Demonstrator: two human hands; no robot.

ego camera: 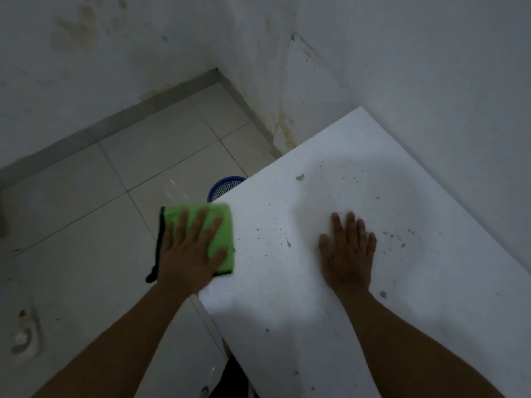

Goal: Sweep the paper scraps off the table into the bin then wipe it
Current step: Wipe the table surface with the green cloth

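Note:
My left hand (189,248) lies flat on a folded green cloth (222,225) with a dark edge, at the left edge of the white table (359,326); most of the cloth overhangs the floor. My right hand (349,254) rests flat on the tabletop with fingers spread and holds nothing. A blue mesh bin (225,186) stands on the floor beyond the table's left edge, mostly hidden by the table. A small paper scrap (300,177) lies near the far side, another scrap (383,295) lies right of my right wrist, and tiny dark specks dot the surface.
White walls meet in a corner behind the table, which stands against the right wall. Pale floor tiles (115,211) spread to the left. A white object (26,337) lies on the floor at the lower left.

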